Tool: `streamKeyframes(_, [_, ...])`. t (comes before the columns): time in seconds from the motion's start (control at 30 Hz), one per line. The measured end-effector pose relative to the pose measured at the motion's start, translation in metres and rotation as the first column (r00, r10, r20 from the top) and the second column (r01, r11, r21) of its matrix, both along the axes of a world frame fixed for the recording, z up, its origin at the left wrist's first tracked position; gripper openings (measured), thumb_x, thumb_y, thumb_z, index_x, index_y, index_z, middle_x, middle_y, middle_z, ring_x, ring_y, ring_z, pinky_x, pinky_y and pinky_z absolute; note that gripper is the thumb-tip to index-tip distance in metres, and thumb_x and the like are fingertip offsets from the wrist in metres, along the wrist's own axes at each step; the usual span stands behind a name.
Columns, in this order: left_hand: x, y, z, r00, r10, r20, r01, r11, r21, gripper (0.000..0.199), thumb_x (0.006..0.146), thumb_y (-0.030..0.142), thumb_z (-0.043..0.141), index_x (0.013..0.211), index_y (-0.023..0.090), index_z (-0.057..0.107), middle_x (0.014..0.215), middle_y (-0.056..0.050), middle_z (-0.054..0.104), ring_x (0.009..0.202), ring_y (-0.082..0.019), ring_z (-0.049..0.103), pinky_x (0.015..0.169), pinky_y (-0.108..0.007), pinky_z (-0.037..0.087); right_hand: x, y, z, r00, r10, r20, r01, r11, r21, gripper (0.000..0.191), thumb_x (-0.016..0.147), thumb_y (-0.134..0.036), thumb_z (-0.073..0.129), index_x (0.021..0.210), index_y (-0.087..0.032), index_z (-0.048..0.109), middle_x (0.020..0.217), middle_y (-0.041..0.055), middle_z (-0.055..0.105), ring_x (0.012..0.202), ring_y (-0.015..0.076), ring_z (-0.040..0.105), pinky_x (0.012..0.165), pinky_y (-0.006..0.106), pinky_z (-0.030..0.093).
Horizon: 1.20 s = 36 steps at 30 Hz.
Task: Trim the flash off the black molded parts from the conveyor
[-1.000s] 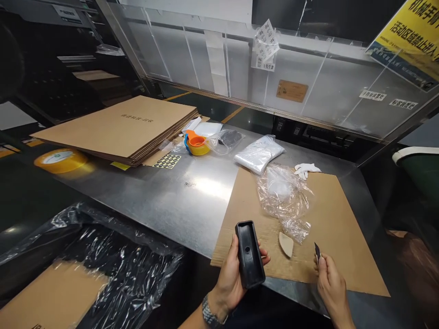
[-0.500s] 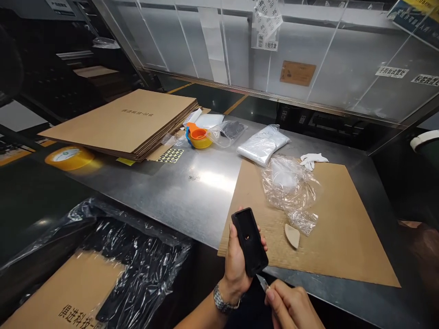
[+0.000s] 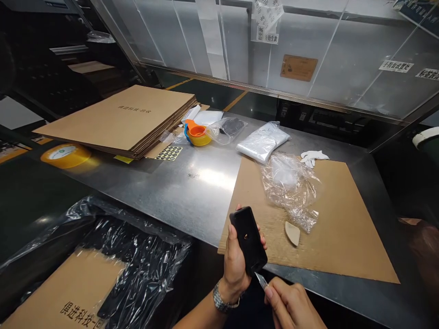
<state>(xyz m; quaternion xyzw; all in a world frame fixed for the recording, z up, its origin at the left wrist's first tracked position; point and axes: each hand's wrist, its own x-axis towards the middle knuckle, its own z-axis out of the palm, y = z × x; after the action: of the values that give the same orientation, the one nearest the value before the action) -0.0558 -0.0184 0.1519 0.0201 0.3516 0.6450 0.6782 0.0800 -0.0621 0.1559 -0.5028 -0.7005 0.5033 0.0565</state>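
My left hand (image 3: 235,262) is wrapped round a black rectangular case (image 3: 247,237), shaped like a shallow tray with a small hole in its middle. The open side of the case faces me, tilted. Pinched in my right hand (image 3: 291,301) is a craft knife (image 3: 261,279), its pointed blade at the lower end of the case. Whether the tip touches the case I cannot tell. Beyond the case, a beige wedge-shaped piece (image 3: 292,233) lies on a cardboard sheet (image 3: 343,228), beside crumpled clear plastic (image 3: 291,183).
Flat cardboard (image 3: 120,119) is stacked at the left of the metal table (image 3: 164,187), near yellow tape (image 3: 65,155). An orange tape dispenser (image 3: 197,131), a bagged white stack (image 3: 263,141) and white gloves (image 3: 313,157) lie along the back. A plastic-lined box (image 3: 137,256) stands lower left.
The knife and the case stay close together, with the blade slightly nearer the case's lower corner. Fingertips of my left hand now show above its top edge. The camera view has shifted slightly.
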Motion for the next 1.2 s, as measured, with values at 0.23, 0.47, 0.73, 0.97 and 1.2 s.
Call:
streamKeyframes(0.23, [0.002, -0.002, -0.002, 0.995, 0.052, -0.085, -0.047, 0.997, 0.062, 0.067, 0.076, 0.059, 0.054, 0.135, 0.036, 0.031, 0.079, 0.0, 0.059, 0.06, -0.015, 0.057, 0.051, -0.024, 0.048, -0.003, 0.003, 0.004, 1.0, -0.001, -0.011, 0.001, 1.0, -0.009, 0.041, 0.094, -0.043, 0.025, 0.064, -0.022, 0.043, 0.043, -0.0051, 0.044, 0.042, 0.0104, 0.046, 0.052, 0.021, 0.037])
streamKeyframes(0.47, [0.003, -0.003, -0.004, 0.985, 0.114, -0.133, -0.1, 0.989, 0.114, 0.072, 0.074, 0.058, 0.058, 0.137, 0.034, 0.032, 0.077, -0.001, 0.061, 0.059, -0.016, 0.058, 0.051, -0.026, 0.048, -0.005, 0.003, 0.004, 1.0, -0.007, -0.027, 0.006, 0.998, -0.061, 0.046, 0.093, -0.048, 0.023, 0.068, -0.021, 0.049, 0.041, -0.0057, 0.041, 0.04, 0.0093, 0.044, 0.052, 0.019, 0.038])
streamKeyframes(0.73, [0.003, -0.001, -0.004, 0.985, 0.107, -0.136, -0.092, 0.99, 0.111, 0.07, 0.077, 0.059, 0.053, 0.138, 0.036, 0.027, 0.077, -0.001, 0.06, 0.059, -0.016, 0.057, 0.053, -0.026, 0.048, -0.005, 0.001, 0.003, 0.996, -0.04, -0.075, 0.034, 0.997, -0.071, 0.043, 0.094, -0.047, 0.025, 0.072, -0.02, 0.05, 0.041, -0.007, 0.039, 0.039, 0.0089, 0.043, 0.049, 0.018, 0.035])
streamKeyframes(0.97, [0.002, -0.002, -0.001, 0.991, 0.076, -0.114, -0.066, 0.994, 0.091, 0.066, 0.078, 0.06, 0.05, 0.137, 0.038, 0.028, 0.079, 0.0, 0.059, 0.059, -0.016, 0.056, 0.049, -0.024, 0.046, -0.004, 0.004, 0.009, 0.999, -0.023, -0.038, 0.021, 0.998, -0.053, 0.04, 0.094, -0.046, 0.022, 0.068, -0.023, 0.041, 0.043, -0.0059, 0.041, 0.04, 0.0105, 0.044, 0.049, 0.021, 0.033])
streamKeyframes(1.2, [0.004, -0.003, -0.003, 0.99, 0.084, -0.116, -0.072, 0.992, 0.105, 0.064, 0.079, 0.059, 0.049, 0.136, 0.037, 0.03, 0.078, -0.001, 0.059, 0.06, -0.015, 0.056, 0.051, -0.025, 0.047, -0.006, 0.004, 0.012, 0.998, 0.012, 0.054, -0.009, 0.998, -0.057, 0.039, 0.093, -0.047, 0.019, 0.065, -0.023, 0.034, 0.044, -0.0045, 0.041, 0.043, 0.012, 0.044, 0.051, 0.023, 0.032])
